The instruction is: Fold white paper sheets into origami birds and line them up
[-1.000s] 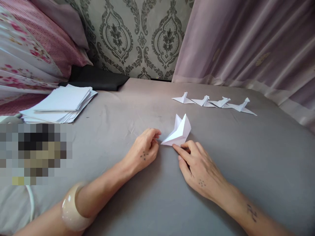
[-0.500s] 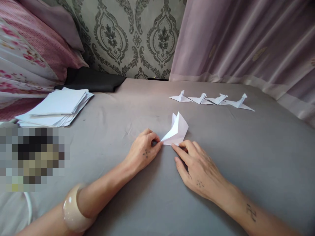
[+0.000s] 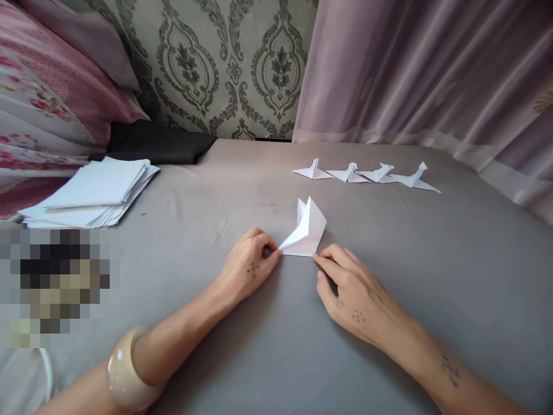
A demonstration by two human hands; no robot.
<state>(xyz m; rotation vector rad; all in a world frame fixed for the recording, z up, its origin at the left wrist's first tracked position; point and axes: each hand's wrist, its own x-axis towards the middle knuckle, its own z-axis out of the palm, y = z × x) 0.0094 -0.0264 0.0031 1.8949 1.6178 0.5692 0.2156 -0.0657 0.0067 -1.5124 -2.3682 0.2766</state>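
Observation:
A half-folded piece of white paper [image 3: 307, 231] lies on the grey sheet [image 3: 389, 300] in the middle, one flap standing up. My left hand [image 3: 249, 266] is curled and pinches the paper's pointed left tip. My right hand [image 3: 352, 294] rests on the sheet with its fingers bent, the fingertips pressing the paper's near right corner. A cream bangle [image 3: 125, 369] sits on my left forearm.
Several finished white paper birds [image 3: 365, 173] stand in a row behind the hands. A stack of blank white sheets [image 3: 93, 193] lies at the left. Pink floral pillows [image 3: 47, 98], a black cloth [image 3: 155, 147], patterned wallpaper and a mauve curtain [image 3: 423, 75] border the bed.
My left hand has closed in on the paper's left tip and taken hold of it. My right hand slid a little to the right along the paper's near edge.

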